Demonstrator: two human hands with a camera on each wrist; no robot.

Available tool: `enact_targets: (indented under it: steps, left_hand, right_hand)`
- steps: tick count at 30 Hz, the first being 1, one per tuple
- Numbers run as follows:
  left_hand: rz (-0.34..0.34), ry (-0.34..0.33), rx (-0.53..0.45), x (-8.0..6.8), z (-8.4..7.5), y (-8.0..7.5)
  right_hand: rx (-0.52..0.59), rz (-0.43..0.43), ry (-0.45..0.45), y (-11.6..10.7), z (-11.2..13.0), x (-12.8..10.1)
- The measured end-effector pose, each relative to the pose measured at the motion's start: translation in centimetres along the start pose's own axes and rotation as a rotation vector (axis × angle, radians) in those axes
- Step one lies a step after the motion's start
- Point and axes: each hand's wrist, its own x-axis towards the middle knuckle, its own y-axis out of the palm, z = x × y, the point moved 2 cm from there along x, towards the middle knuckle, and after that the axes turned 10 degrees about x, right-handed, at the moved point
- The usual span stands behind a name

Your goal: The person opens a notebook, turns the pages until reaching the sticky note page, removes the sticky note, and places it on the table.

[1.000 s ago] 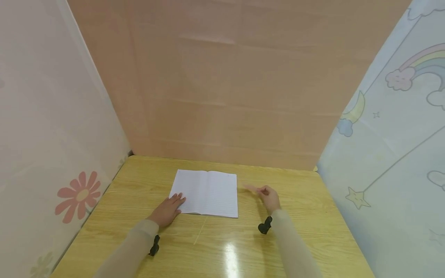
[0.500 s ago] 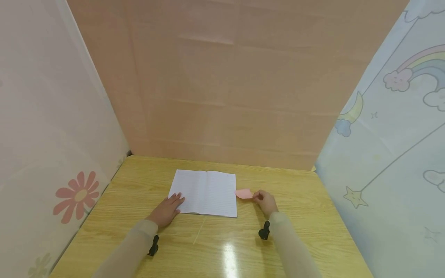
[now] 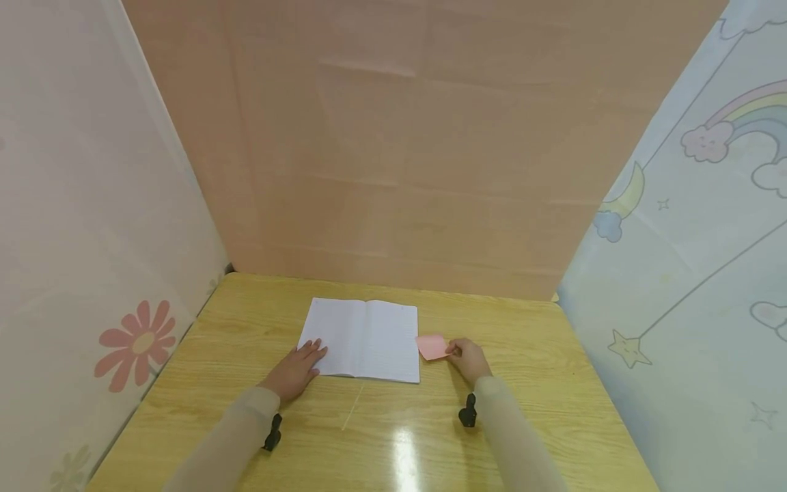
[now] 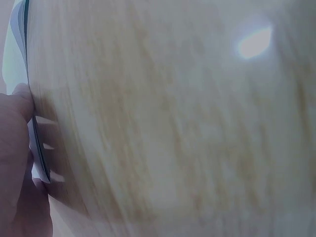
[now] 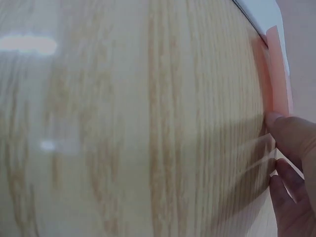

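Head view: I see the right hand [image 3: 470, 360] pinching a pink sticky note [image 3: 432, 346] between thumb and fingers at the note's right edge. Compared with a second ago, the note has come down from a raised, edge-on position near the upper right corner of the notebook [image 3: 363, 339] and now sits lower, face up, just beside the notebook's right edge, about level with its lower half. I judge that the note is being brought in toward the right-hand page; whether it touches the tabletop [image 3: 541, 383] or the page I cannot tell.

The left hand [image 3: 296, 370] has not moved. Its fingers lie straight and flat, pressing the lower left corner of the open notebook and gripping nothing.

Materials:
- Notebook: thin, white, ruled pages, lying open and flat with a centre crease.
- Sticky note: small, thin paper square, matte pink. In the right wrist view it [image 5: 277, 74] shows as a narrow strip above the fingers [image 5: 291, 136].
- Tabletop: light wood grain, glossy, with a bright reflection.
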Motion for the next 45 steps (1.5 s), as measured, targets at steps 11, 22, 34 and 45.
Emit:
enact_targets:
  steps: [11,22,34,45]
  left_hand:
    - [0.011,-0.004,-0.028,-0.04,-0.24,-0.34]
    - [-0.006,0.0,-0.009,-0.14,-0.4,-0.42]
    - [0.002,-0.002,-0.013,-0.09,-0.03,0.18]
    - [0.013,-0.008,-0.024,-0.04,-0.06,0.24]
  right_hand:
    - [-0.023,0.059,-0.01,-0.28,0.36,-0.31]
    - [-0.001,0.082,0.0,-0.53,0.86,-0.8]
    - [-0.012,0.058,-0.017,-0.28,0.66,-0.85]
    - [0.001,0.053,-0.002,-0.47,0.88,-0.92]
